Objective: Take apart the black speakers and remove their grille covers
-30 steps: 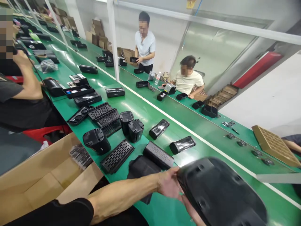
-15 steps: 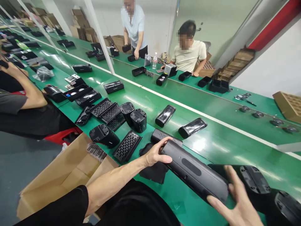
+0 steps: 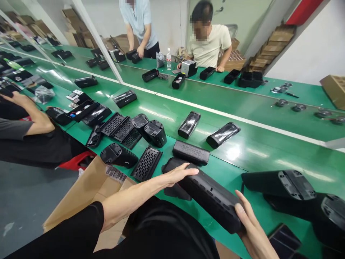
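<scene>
A long black speaker housing (image 3: 212, 194) lies tilted between my hands, low over the near side of the bench, with a row of slots along its side. My left hand (image 3: 181, 175) is closed around its far left end. At the near right end, my right hand (image 3: 249, 225) grips it with the thumb on top. Under the left end lies a dark cloth (image 3: 178, 191). Just beyond it sits another speaker housing (image 3: 191, 152) with a slotted face. A perforated grille panel (image 3: 147, 163) rests left of my left hand.
Black housings (image 3: 296, 184) stand close by my right hand. More housings (image 3: 120, 155) and grilles lie to the left. Two film-covered units (image 3: 223, 135) rest on the green conveyor (image 3: 159, 111). An open carton (image 3: 72, 190) is at lower left. Two co-workers work across the line, another at left.
The housing has been rolled, so its oval recess is out of sight and its slotted side shows. My right hand has closed onto its end. The view has shifted slightly.
</scene>
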`<state>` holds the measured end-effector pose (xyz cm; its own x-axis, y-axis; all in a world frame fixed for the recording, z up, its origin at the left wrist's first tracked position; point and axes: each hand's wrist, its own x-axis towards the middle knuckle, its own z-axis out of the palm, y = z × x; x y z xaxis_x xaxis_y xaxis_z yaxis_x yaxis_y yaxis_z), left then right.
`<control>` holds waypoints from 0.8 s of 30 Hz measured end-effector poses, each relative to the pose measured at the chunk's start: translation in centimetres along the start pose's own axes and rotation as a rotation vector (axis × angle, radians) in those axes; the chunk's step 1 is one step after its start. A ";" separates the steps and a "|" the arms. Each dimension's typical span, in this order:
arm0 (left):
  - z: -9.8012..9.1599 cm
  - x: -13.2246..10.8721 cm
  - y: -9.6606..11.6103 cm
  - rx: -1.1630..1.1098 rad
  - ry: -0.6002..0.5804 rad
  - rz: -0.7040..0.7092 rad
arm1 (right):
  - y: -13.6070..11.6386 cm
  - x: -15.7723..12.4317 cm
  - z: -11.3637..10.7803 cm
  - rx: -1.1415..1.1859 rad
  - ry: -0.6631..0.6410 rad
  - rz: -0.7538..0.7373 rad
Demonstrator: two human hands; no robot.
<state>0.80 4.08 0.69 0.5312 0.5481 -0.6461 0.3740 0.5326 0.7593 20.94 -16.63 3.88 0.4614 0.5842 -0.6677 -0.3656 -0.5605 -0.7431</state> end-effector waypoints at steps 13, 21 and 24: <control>1.1 1.3 -4.3 -0.048 -0.021 -0.265 | 8.5 2.6 -0.2 0.330 0.085 0.219; 0.0 1.3 -4.8 -0.166 -0.322 -0.302 | 8.0 1.2 -1.2 0.323 0.046 0.281; 0.1 1.2 -5.3 -0.182 -0.234 -0.152 | 7.2 0.1 -0.5 0.303 0.054 0.165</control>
<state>-0.47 1.82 -4.10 0.6482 0.3015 -0.6992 0.3318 0.7147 0.6158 18.73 -20.92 -1.48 0.4151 0.4635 -0.7829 -0.6584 -0.4408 -0.6101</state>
